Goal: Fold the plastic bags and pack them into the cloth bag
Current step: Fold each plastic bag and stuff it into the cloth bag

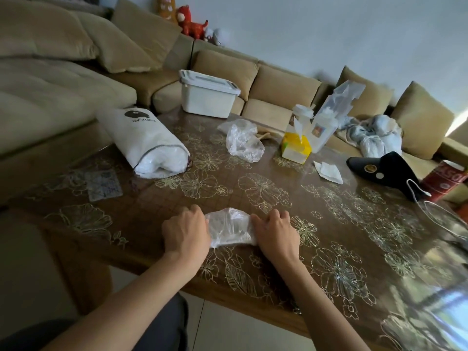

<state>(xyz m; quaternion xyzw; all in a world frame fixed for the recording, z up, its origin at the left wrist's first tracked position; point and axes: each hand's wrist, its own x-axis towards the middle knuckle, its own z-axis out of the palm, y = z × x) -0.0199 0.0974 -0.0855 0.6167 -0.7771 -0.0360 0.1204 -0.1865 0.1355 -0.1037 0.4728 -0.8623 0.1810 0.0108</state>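
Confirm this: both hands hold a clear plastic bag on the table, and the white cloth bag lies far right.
Wrong side. The head view shows the white cloth bag lying far left; the left hand and right hand do hold the clear plastic bag.

A single wide-angle view, from the person's head, looks forward and down across the surface point(152, 203). It sits close. Both forearms enter from the bottom edge, and the left hand point(186, 233) and right hand point(276, 234), with the bag point(229, 228) between them, lie just below the middle. The camera is rolled, so the surface's near edge slants down to the right. The sofa point(278, 84) and wall point(329, 34) fill the top, the floor point(228, 325) the bottom. Straight lines bend near the borders.
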